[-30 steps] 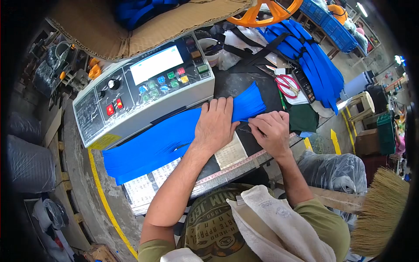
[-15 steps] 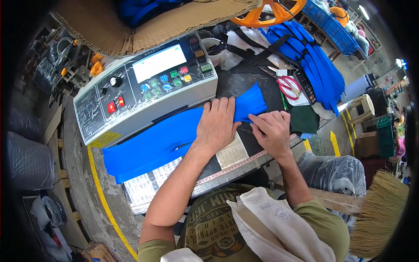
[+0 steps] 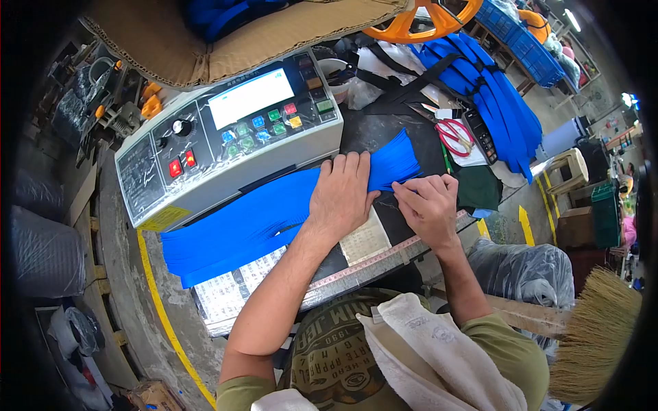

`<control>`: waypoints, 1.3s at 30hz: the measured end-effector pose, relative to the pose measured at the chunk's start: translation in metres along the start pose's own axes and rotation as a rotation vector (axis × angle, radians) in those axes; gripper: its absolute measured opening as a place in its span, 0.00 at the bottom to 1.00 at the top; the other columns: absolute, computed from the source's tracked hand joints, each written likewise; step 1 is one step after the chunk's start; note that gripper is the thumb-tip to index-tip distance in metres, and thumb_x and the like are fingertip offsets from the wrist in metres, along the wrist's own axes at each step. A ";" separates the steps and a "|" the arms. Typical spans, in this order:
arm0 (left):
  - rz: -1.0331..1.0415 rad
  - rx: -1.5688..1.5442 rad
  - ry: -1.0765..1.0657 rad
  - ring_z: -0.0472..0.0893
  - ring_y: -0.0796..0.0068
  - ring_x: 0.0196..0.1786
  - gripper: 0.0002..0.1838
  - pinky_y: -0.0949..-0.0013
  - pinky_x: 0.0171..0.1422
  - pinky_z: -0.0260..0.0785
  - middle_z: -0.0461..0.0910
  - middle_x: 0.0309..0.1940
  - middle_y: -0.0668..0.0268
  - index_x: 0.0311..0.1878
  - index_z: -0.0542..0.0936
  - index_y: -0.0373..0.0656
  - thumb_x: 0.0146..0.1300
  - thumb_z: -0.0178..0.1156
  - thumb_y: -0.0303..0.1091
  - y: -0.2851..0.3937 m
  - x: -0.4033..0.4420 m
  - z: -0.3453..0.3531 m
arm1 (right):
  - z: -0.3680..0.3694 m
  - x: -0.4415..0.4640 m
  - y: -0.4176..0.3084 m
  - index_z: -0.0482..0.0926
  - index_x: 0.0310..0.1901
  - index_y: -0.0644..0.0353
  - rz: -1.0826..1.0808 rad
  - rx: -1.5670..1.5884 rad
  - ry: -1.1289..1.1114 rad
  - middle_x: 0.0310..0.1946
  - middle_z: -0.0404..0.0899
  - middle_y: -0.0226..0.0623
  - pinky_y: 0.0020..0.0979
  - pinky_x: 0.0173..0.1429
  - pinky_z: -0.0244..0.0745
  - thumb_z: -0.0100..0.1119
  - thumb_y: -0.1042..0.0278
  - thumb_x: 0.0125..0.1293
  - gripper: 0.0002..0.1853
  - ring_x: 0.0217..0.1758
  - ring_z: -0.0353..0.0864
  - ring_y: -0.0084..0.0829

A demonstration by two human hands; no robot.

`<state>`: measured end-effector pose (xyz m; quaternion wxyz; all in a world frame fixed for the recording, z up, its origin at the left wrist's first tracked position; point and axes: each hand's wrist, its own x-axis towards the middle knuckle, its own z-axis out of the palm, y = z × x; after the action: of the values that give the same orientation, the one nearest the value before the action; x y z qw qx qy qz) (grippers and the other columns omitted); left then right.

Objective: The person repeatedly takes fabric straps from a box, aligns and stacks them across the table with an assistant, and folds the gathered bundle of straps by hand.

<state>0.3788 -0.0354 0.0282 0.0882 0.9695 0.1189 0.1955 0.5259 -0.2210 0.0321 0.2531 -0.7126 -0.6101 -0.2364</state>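
Observation:
A long stack of blue strips (image 3: 240,222) lies across the dark table in front of the machine, its right end fanned out. My left hand (image 3: 341,195) is wrapped over the stack near that end, fingers together on the far side and thumb on the near side. My right hand (image 3: 426,204) pinches at the near edge of the fanned end, thumb and index finger together at the strips' edge. Below the hands, a paper label (image 3: 364,241) and a measuring tape (image 3: 363,265) lie along the table's near edge.
Behind the stack stands a control machine (image 3: 233,137) with a lit screen, under an open cardboard box (image 3: 274,44). Red-handled scissors (image 3: 454,137), a calculator (image 3: 482,140) and bundled blue straps (image 3: 504,103) lie at the right. A broom (image 3: 596,335) is at the lower right.
My right fingertips have shifted slightly along the near edge of the fanned end. My left hand stays on the stack. The view has moved a little.

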 end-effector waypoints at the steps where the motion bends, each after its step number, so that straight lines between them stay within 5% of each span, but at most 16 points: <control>1: 0.001 0.003 -0.006 0.79 0.54 0.63 0.43 0.51 0.71 0.71 0.79 0.60 0.53 0.78 0.75 0.29 0.71 0.77 0.50 0.000 0.000 0.000 | -0.001 0.002 -0.001 0.96 0.52 0.49 0.010 0.009 0.009 0.44 0.87 0.22 0.44 0.62 0.66 0.83 0.70 0.64 0.14 0.47 0.83 0.29; 11: 0.025 0.070 -0.023 0.78 0.55 0.62 0.47 0.53 0.69 0.73 0.79 0.60 0.53 0.82 0.72 0.26 0.73 0.74 0.53 -0.001 0.000 0.002 | 0.000 0.001 -0.002 0.96 0.51 0.48 0.043 0.014 -0.033 0.42 0.88 0.21 0.46 0.65 0.65 0.82 0.71 0.64 0.14 0.48 0.86 0.29; 23: 0.009 0.060 -0.033 0.79 0.53 0.67 0.50 0.51 0.72 0.72 0.78 0.71 0.47 0.85 0.67 0.23 0.74 0.73 0.52 0.000 0.001 0.004 | 0.000 0.002 -0.004 0.96 0.53 0.48 0.078 0.016 -0.072 0.44 0.88 0.22 0.48 0.68 0.64 0.81 0.71 0.65 0.15 0.51 0.85 0.31; 34: 0.027 0.043 -0.011 0.80 0.47 0.67 0.44 0.48 0.71 0.73 0.77 0.76 0.43 0.90 0.69 0.47 0.76 0.72 0.49 0.001 0.000 0.001 | -0.005 0.009 -0.005 0.97 0.55 0.47 0.076 0.022 -0.098 0.43 0.87 0.23 0.48 0.68 0.65 0.81 0.68 0.66 0.15 0.50 0.85 0.30; 39: 0.030 0.046 -0.013 0.79 0.51 0.68 0.44 0.48 0.71 0.71 0.77 0.75 0.43 0.88 0.71 0.43 0.75 0.73 0.50 0.000 0.000 0.001 | -0.001 0.009 0.000 0.97 0.54 0.48 0.031 0.009 -0.087 0.43 0.87 0.23 0.48 0.68 0.65 0.82 0.69 0.66 0.15 0.50 0.85 0.30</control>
<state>0.3792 -0.0356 0.0272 0.0639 0.9741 0.1081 0.1878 0.5267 -0.2154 0.0386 0.2330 -0.7305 -0.6105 -0.1985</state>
